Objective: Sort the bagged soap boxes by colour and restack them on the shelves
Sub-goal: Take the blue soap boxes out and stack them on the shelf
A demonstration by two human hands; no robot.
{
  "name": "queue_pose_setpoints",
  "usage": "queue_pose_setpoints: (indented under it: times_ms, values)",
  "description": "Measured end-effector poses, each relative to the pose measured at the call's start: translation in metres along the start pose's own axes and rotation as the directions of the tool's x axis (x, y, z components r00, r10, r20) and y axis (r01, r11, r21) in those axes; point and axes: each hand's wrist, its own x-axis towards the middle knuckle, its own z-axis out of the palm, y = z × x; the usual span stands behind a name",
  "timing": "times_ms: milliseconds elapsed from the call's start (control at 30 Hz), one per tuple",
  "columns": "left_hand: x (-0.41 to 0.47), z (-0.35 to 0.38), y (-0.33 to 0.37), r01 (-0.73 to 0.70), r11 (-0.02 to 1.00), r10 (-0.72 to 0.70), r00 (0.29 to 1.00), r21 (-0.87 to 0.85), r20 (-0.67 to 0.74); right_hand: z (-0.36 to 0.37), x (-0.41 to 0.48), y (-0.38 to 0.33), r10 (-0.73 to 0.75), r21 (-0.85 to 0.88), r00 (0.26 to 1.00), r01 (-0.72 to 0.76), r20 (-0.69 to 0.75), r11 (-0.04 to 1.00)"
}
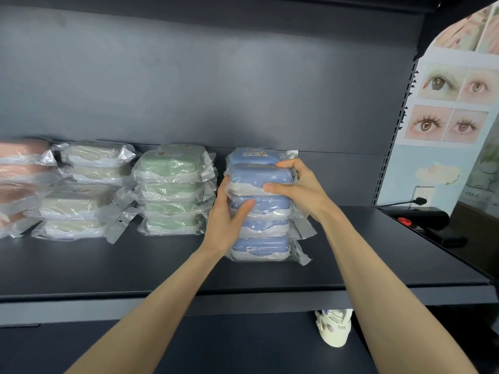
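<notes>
Two hands bracket the blue stack (260,228) on the shelf (162,265): left hand (229,220) presses flat against its side, right hand (302,184) grips the top blue box (259,176). Boxes seem light and stiff, bags slippery; grip box ends.

One wide-angle camera, worn on the head, faced the dark shelf (135,265) almost square-on and tilted slightly down, near enough that the shelf filled most of the frame. Its lens probably bowed the poster (445,103) at the right edge.
</notes>
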Motion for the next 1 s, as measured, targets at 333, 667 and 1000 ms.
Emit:
queue_pose_setpoints:
  times_ms: [333, 667, 1000]
  values:
    - [0.002, -0.004, 0.0, 0.032, 0.998, -0.033, 0.999, 0.054, 0.018, -0.006, -0.002, 0.001, -0.025, -0.254, 1.0, 0.021, -0.013, 0.967]
    - [0.0, -0.008, 0.011, 0.029, 0.985, -0.038, 0.998, 0.172, 0.045, -0.005, -0.012, -0.01, 0.02, -0.442, 0.997, -0.05, -0.072, 0.895]
    - [0.014, -0.025, 0.029, 0.023, 0.917, -0.067, 0.993, 0.398, 0.096, -0.006, -0.015, -0.031, 0.03, -0.683, 0.998, -0.054, -0.046, 0.729]
